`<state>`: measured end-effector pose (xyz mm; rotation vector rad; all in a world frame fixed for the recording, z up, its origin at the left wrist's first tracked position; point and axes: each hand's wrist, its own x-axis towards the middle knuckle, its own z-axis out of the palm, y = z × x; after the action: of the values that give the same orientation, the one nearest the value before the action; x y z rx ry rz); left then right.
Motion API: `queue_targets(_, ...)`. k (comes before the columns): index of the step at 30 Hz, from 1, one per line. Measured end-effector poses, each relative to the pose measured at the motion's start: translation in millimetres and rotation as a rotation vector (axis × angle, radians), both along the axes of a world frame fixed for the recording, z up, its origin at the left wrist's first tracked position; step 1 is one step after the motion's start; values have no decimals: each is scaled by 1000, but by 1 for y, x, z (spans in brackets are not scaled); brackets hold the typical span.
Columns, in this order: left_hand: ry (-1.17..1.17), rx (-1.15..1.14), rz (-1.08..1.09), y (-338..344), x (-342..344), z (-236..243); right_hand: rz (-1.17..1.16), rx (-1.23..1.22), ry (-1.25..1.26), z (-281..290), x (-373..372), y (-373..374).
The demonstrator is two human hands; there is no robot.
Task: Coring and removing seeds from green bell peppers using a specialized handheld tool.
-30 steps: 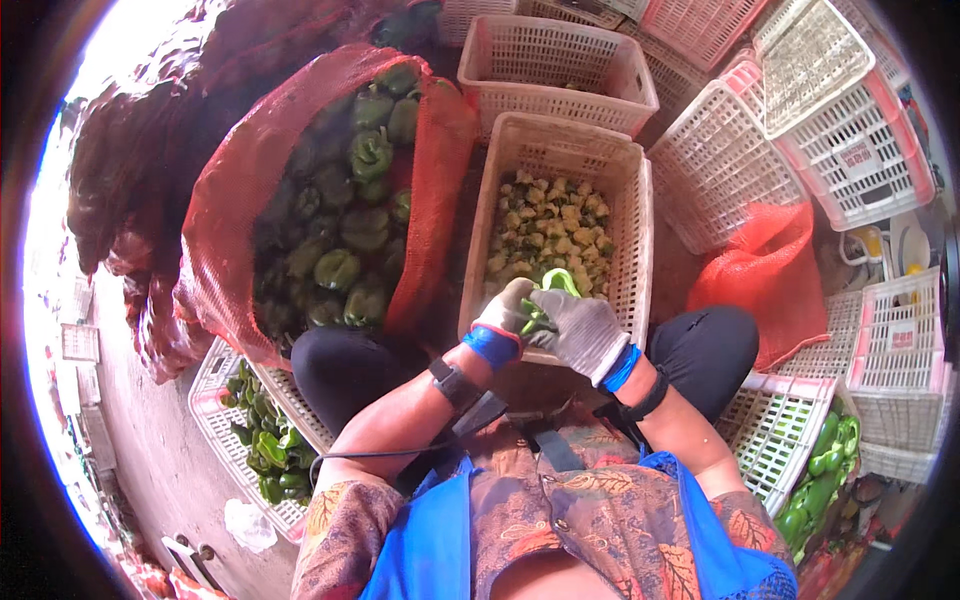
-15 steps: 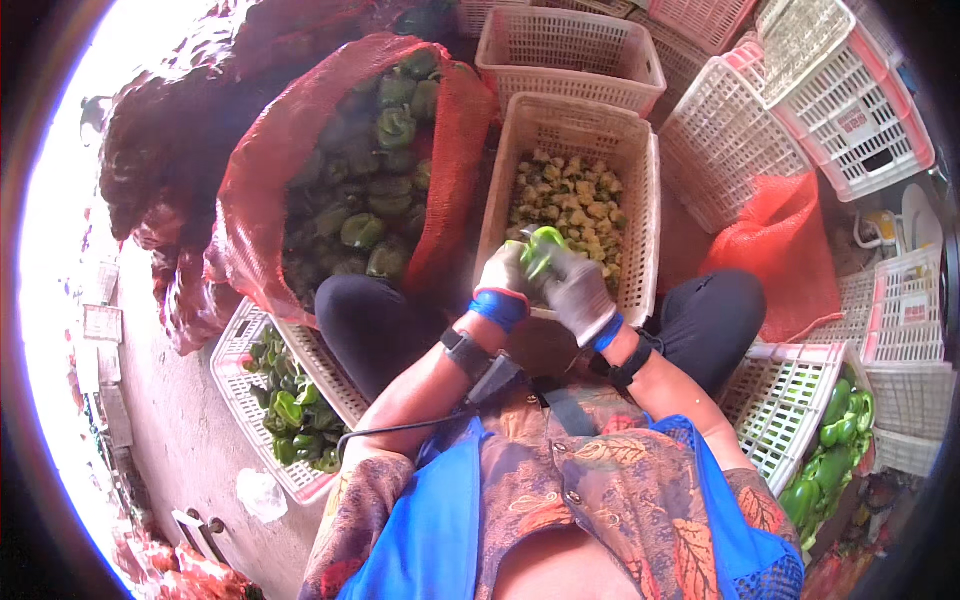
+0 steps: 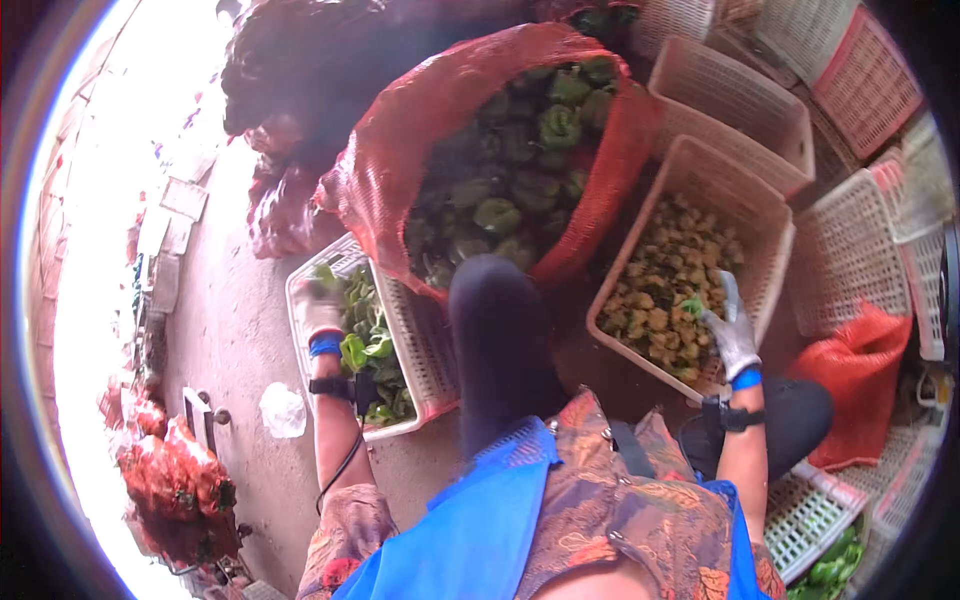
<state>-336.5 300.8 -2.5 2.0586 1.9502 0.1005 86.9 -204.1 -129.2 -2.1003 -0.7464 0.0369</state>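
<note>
OK, just split up: my left fingers [image 3: 318, 300] are a blur at the green peppers [image 3: 377, 342] beside them, can't tell the grip; right fingers [image 3: 731, 297] spread wide over pale chunks [image 3: 650, 325], green scrap [image 3: 694, 305] alongside. Two-handed work's paused.

I have the left forearm [image 3: 338, 440] extended, its gloved left hand [image 3: 319, 309] blurred; well apart, the gloved right hand [image 3: 736, 338] spreads thumb [image 3: 713, 320] from straightened fingers [image 3: 731, 292].
</note>
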Motion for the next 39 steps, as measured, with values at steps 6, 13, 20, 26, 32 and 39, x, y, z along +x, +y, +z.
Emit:
queue_targets(6,-475,-77,-1083,-9,163,-96,-139,-242,797,30,-30,38)
queue_targets(13,688,38,-1655,-27,306,-97,-159,-102,875,61,-42,48)
queue_targets(20,-819,-404,-1430,-87,317,17,150,207,539,137,-56,50)
queue_targets(26,-930,-187,-1378,-243,323,24,-110,47,178,166,-69,63)
queue_targets(32,-1056,57,-1493,-295,342,12,-185,-6,167,136,-58,37)
queue_targets(39,-1144,35,-1397,-309,354,-3,-187,-432,353,133,-44,46)
